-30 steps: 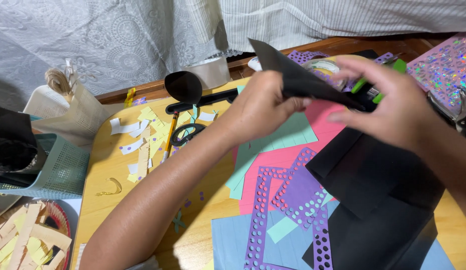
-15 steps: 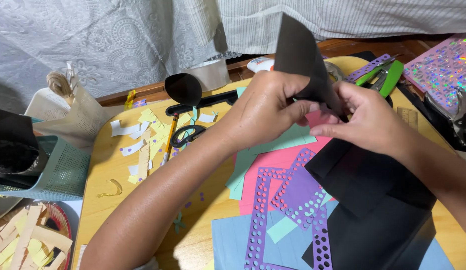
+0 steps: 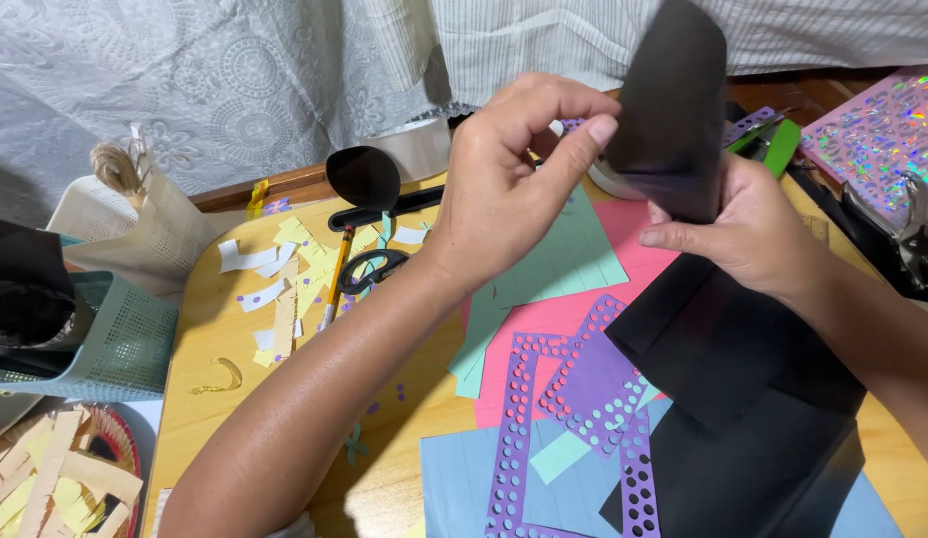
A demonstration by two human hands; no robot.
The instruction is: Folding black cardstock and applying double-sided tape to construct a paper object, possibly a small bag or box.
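The left hand (image 3: 514, 184) pinched the left edge of the black paper (image 3: 673, 100), thumb and fingers closed on it; the sheet stood curled upright between both hands, above the counter (image 3: 215, 349); the right hand (image 3: 753, 234) gripped its lower edge from beneath.

a home craft table: left of the left hand (image 3: 514, 189) lie scissors (image 3: 369, 269), paper scraps (image 3: 285, 289), lace curtain (image 3: 205, 90) behind.

Black paper (image 3: 671, 100) turned from flat to upright and curled, left hand (image 3: 514, 184) shifted to its edge
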